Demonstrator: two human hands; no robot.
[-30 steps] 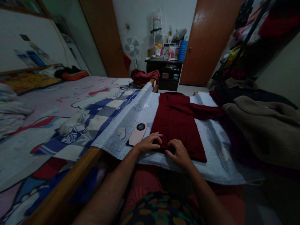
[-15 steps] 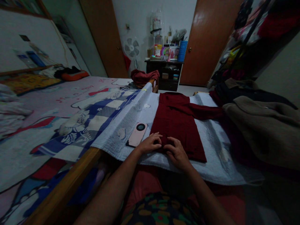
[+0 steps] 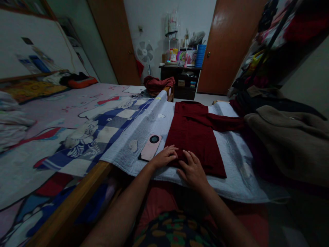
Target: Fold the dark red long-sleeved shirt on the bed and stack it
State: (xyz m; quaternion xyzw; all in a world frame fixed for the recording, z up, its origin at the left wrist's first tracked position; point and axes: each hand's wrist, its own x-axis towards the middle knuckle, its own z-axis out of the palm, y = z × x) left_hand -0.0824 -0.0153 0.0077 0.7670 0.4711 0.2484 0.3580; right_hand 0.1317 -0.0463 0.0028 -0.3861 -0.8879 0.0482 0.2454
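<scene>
A dark red garment (image 3: 192, 133) lies flat on a light blue quilted cloth (image 3: 236, 171), one sleeve stretched out to the right. On the garment's lower left corner rests my left hand (image 3: 166, 157), its fingers lying flat and slightly bent. My right hand (image 3: 193, 170) is just beside it, fingers spread over the near edge of the garment, holding nothing. Left of the garment, near my left wrist, a pink phone (image 3: 151, 147) with a round black camera lies on the cloth.
To the left is a bed (image 3: 51, 113) with a patterned sheet and a wooden edge (image 3: 74, 195). Brown and dark clothes (image 3: 288, 137) are heaped at the right. Behind stand a fan (image 3: 145, 52), a dark cabinet (image 3: 171, 77) and a bunched red cloth (image 3: 158, 84).
My right hand's fingers have spread out and flattened, with the thumb moved down and left. My left hand's fingers are slightly straighter. The garment and phone have not moved.
</scene>
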